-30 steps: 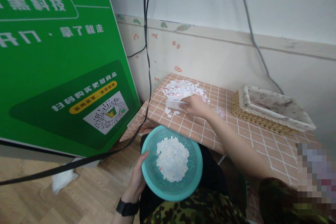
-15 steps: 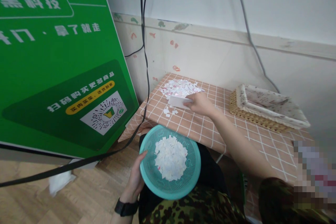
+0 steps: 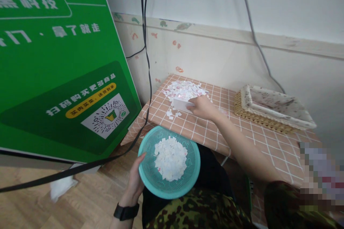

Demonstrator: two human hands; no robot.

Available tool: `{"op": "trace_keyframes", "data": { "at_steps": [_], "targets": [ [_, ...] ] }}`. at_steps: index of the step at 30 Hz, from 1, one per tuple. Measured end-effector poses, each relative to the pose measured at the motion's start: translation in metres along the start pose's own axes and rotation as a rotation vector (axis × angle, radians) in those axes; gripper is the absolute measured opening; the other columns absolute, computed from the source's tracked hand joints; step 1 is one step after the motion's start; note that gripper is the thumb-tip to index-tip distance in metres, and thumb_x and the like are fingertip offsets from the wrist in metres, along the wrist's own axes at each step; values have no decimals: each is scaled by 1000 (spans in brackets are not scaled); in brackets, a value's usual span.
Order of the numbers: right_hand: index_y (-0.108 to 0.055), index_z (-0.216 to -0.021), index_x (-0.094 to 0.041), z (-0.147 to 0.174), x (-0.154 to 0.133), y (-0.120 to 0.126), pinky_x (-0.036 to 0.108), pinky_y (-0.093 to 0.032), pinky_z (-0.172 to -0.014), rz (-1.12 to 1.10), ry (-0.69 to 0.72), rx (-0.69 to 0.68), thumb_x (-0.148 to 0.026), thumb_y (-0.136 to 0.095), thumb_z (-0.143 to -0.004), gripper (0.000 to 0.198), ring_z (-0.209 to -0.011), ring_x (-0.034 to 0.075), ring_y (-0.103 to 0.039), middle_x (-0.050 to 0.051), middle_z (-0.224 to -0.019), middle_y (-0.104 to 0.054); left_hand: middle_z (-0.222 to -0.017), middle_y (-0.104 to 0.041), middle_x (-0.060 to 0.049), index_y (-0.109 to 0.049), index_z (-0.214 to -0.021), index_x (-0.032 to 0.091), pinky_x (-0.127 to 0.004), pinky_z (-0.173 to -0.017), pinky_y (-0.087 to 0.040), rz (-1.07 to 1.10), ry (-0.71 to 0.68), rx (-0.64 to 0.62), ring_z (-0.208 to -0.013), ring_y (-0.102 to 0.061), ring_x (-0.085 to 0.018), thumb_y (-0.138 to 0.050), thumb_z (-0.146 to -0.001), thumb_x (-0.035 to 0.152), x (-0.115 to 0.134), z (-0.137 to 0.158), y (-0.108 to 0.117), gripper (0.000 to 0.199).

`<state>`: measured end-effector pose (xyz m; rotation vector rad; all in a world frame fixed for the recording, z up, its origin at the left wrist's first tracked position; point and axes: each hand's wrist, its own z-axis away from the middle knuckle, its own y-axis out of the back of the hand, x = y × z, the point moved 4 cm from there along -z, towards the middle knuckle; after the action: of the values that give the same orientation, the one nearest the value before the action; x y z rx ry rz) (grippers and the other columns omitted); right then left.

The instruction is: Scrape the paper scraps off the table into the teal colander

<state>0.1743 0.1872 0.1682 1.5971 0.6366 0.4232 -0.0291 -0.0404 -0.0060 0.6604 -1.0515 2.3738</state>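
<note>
My left hand (image 3: 136, 174) grips the rim of a round turquoise plastic colander (image 3: 191, 177), thumb over the edge, below the table's front edge. Inside it lies a heap of small white paper pieces (image 3: 171, 159). Over the table my right hand (image 3: 202, 107) is closed on a flat white card (image 3: 182, 105), held with its long side against the near edge of a pile of paper scraps (image 3: 184, 88), mostly white with some pink. A few loose scraps (image 3: 170, 113) lie on the cloth in front of the card.
A wicker basket with a floral cloth lining (image 3: 271, 111) stands on the checked tablecloth (image 3: 249, 132) to the right. At left is a large green printed panel (image 3: 53, 61). A black cable (image 3: 149, 68) hangs down in front of the table's left end.
The colander has shifted slightly left and up with my left hand. My right hand and the card have hardly moved beside the paper pile.
</note>
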Motion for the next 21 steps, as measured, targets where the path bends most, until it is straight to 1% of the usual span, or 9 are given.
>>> {"op": "trace_keyframes", "data": {
  "at_steps": [3, 5, 9, 13, 18, 21],
  "targets": [
    [-61, -66, -16, 0, -4, -1, 29, -29, -58, -12, 30, -3, -26, -52, -80, 20, -59, 15, -48, 5, -63, -61, -72, -75, -7, -74, -81, 12, -36, -75, -56, 16, -23, -3, -75, -70, -26, -71, -68, 24, 4, -1, 0, 19],
    [-60, -64, -16, 1, -6, 2, 29, -29, -58, -33, 34, -4, -26, -52, -80, 20, -58, 14, -47, 5, -62, -60, -72, -75, -7, -74, -81, 12, -35, -75, -56, 32, -29, -6, -74, -70, -25, -71, -68, 23, 6, -2, 0, 17],
    [-59, -62, -16, 1, -2, 9, 30, -29, -58, -48, -35, 25, -26, -54, -77, 19, -58, 15, -48, 6, -60, -59, -71, -74, -6, -74, -81, 12, -33, -74, -56, 48, -13, 1, -69, -70, -23, -69, -70, 22, 8, -5, 2, 16],
    [-59, -60, -15, -3, 0, 7, 29, -30, -57, -85, -75, 17, -24, -55, -74, 17, -57, 15, -48, 6, -58, -58, -75, -75, -8, -73, -82, 12, -35, -73, -56, 40, -28, 34, -68, -70, -24, -70, -69, 23, 10, -8, 6, 17],
    [-60, -61, -14, -10, -6, 5, 27, -30, -56, -144, -17, 4, -23, -55, -73, 17, -56, 13, -47, 4, -57, -58, -75, -75, -8, -73, -81, 11, -36, -70, -57, 28, -50, 42, -70, -70, -25, -71, -67, 23, 12, -9, 9, 19],
    [-62, -62, -14, -13, -8, 5, 26, -30, -56, -146, -4, 0, -24, -55, -74, 17, -57, 13, -48, 4, -59, -59, -73, -75, -8, -73, -79, 11, -33, -66, -57, 41, -48, 36, -67, -70, -24, -70, -68, 22, 13, -10, 10, 16]
  ]
}}
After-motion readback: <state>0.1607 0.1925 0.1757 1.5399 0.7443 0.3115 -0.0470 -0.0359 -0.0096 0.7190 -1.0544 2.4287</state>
